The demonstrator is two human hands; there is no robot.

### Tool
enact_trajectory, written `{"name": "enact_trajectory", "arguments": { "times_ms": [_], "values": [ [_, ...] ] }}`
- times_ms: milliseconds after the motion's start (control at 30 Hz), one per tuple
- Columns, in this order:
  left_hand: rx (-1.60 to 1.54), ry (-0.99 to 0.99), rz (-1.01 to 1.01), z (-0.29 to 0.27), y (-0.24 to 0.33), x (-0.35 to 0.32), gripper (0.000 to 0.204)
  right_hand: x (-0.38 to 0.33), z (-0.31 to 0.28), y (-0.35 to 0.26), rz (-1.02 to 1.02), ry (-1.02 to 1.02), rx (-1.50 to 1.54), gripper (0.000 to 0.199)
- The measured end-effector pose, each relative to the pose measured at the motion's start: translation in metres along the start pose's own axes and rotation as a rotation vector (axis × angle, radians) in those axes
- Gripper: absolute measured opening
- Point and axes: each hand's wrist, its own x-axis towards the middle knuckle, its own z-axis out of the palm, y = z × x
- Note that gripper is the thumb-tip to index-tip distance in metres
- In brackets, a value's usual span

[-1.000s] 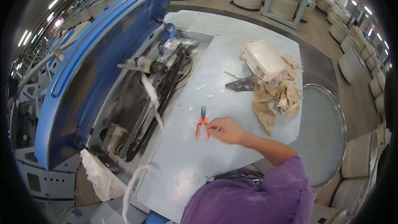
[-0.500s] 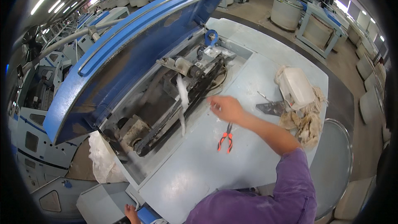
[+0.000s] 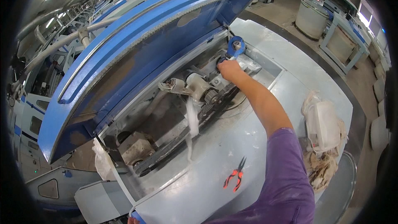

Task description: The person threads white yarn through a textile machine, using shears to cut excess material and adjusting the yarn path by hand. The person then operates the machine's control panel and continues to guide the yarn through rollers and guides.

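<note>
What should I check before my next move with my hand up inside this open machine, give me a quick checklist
1. Blue cover raised off the mechanism: ok, it stands open above it.
2. Right hand away from the toothed gear and black belt: ok, it is up by the blue round part, though the forearm passes near the belt.
3. Gear and belt stopped: cannot tell from one picture.
4. White fibre strand kept out of the drive: not ok, it hangs down over the belt.
5. Orange-handled pliers off the moving parts: ok, lying on the grey deck.
6. Left hand position: cannot tell, barely in view at the lower edge.
</note>
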Motion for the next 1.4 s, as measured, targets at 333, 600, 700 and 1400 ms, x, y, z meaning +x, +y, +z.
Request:
{"name": "enact_trajectory", "arguments": {
  "times_ms": [333, 600, 700, 1400],
  "values": [
    [0.175, -0.013, 0.014, 0.013, 0.028, 0.008, 0.037, 0.057, 0.047, -0.013, 0.171, -0.256, 0.098, 0.02],
    [0.354, -0.024, 0.045, 0.015, 0.009, 0.008, 0.04, 0.057, 0.066, -0.007, 0.234, -0.407, 0.115, 0.024],
    [0.237, -0.023, -0.033, 0.018, -0.005, 0.002, 0.044, 0.065, 0.067, -0.007, 0.166, -0.506, 0.057, 0.025],
    [0.028, -0.014, -0.183, -0.005, -0.065, -0.018, 0.046, 0.056, 0.073, -0.006, -0.009, -0.129, -0.124, 0.024]
  ]
}}
